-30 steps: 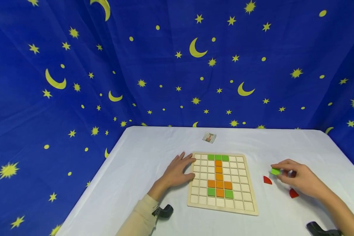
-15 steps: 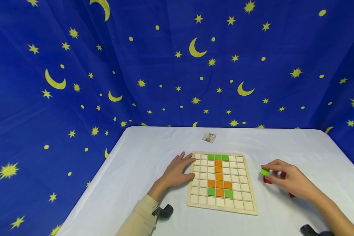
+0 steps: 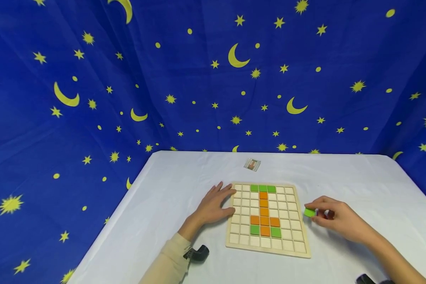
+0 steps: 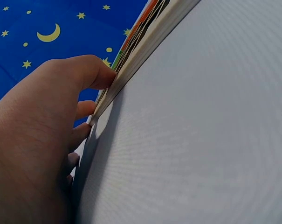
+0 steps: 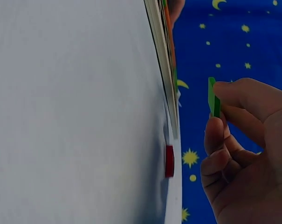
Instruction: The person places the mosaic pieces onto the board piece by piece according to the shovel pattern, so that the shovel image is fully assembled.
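Observation:
Between thumb and fingers my right hand point(image 3: 342, 219) pinches a green square tile point(image 3: 309, 212), held just right of the wooden grid board point(image 3: 268, 250). The right wrist view shows the tile point(image 5: 214, 98) raised off the cloth. My left hand point(image 3: 214, 206) rests at the board's left edge, fingers spread, with thumb and index fingertip touching the rim. Orange tiles point(image 3: 264, 212) form a column with a short crossbar on the board. Green tiles point(image 3: 263, 188) fill three top-row cells, and two more flank the column's foot. A red piece point(image 5: 169, 161) lies on the cloth, mostly hidden behind my right hand in the head view.
A small printed card point(image 3: 252, 164) with a grid picture lies behind the board on the white-covered table point(image 3: 184, 169). A blue curtain point(image 3: 198, 79) with yellow moons and stars surrounds the table. Black devices are strapped at both wrists.
My right hand has moved left with the green tile, from over the red pieces to beside the board's right edge. It now covers most of the red. My left hand stays put.

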The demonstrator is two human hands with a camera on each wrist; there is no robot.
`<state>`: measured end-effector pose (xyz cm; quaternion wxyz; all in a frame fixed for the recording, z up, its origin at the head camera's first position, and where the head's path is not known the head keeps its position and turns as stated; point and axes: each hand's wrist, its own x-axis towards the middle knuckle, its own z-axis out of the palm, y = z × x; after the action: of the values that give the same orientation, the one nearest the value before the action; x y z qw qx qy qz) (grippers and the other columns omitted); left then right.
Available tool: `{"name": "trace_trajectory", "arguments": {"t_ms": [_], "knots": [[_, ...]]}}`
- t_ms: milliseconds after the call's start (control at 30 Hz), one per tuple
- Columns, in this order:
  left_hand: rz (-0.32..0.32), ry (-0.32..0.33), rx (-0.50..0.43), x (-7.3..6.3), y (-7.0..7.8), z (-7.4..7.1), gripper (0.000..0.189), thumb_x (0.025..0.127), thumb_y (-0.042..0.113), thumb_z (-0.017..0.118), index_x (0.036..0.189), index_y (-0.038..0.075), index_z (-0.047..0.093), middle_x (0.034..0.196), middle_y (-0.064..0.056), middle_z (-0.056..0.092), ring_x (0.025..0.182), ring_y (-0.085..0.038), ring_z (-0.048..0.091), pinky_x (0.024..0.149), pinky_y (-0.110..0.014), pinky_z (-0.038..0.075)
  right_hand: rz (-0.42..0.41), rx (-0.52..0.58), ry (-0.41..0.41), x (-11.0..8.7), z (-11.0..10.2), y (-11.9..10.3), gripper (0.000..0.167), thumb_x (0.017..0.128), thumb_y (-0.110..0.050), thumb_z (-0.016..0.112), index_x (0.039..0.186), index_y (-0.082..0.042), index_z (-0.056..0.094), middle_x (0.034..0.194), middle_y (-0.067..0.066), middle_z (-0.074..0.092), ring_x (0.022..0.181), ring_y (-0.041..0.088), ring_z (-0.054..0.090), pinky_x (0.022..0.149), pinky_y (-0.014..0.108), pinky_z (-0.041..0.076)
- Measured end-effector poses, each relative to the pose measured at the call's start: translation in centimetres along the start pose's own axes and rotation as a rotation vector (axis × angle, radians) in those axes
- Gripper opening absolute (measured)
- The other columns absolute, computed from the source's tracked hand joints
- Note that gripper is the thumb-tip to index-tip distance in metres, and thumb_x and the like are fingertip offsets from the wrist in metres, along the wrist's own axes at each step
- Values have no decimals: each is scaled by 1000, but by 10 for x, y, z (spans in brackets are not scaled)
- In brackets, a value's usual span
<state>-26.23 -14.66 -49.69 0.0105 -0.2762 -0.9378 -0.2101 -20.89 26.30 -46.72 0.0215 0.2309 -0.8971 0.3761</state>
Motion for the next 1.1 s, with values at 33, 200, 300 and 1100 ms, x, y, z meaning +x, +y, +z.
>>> {"name": "trace_trajectory", "arguments": {"t_ms": [33,200,300,1100], "knots": [[2,0,0,0,0,0,65,86,50,56,143,21,46,154,0,32,144,-28,16,116,-42,11,-5,10,-4,0,1,-1,32,82,-16,76,113,-16,71,93,-9,61,68,9,53,53,23,45],[2,4,0,1,1,0,65,86,49,56,143,21,46,154,1,32,144,-28,16,116,-42,11,-51,48,-14,0,6,-6,31,82,-14,77,113,-13,71,92,-8,61,68,10,51,52,23,43],[0,6,3,2,0,0,65,86,50,56,143,22,46,154,1,32,144,-27,15,116,-42,11,-58,62,-26,0,8,-9,31,83,-17,76,113,-14,71,93,-8,61,69,9,52,54,22,44],[-14,0,5,0,-1,3,65,85,51,57,143,24,47,154,2,31,144,-26,15,117,-41,10,-160,127,-201,8,39,-38,28,86,-25,73,114,-22,71,105,-8,60,68,8,52,53,20,45]]}}
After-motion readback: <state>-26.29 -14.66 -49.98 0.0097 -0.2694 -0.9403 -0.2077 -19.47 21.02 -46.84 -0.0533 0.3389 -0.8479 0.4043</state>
